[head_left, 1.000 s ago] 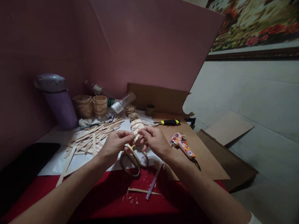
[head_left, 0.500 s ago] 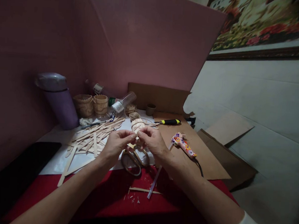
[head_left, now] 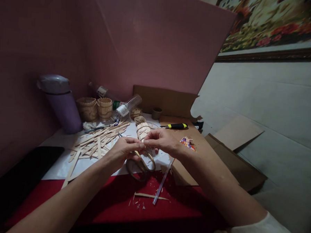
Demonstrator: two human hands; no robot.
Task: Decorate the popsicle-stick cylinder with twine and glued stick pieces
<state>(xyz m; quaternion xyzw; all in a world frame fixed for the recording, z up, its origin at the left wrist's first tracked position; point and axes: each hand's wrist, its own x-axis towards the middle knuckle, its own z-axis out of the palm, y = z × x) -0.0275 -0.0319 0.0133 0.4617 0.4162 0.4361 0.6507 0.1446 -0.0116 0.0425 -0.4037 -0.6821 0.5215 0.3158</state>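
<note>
My left hand (head_left: 124,150) and my right hand (head_left: 162,140) meet above the table, fingertips pinched together on a small wooden stick piece (head_left: 143,144) that I can barely make out. Just behind the fingers lies a small craft-stick piece (head_left: 142,129) with a lattice pattern. Gold-handled scissors (head_left: 139,164) lie on the white paper directly under my hands. A pile of wooden craft sticks (head_left: 97,141) spreads to the left of my left hand.
A purple flask (head_left: 59,102), two stick-made cups (head_left: 94,109), plastic bottles (head_left: 124,108) and twine rolls (head_left: 137,117) stand at the back. A yellow-black utility knife (head_left: 174,126) and a patterned glue gun (head_left: 187,143) lie on cardboard (head_left: 210,161). A clear glue stick (head_left: 162,183) and wood scraps rest on the red cloth.
My right hand has shifted slightly up and rightward, its forearm now covering most of the glue gun. The left hand stays pinched at the same spot.
</note>
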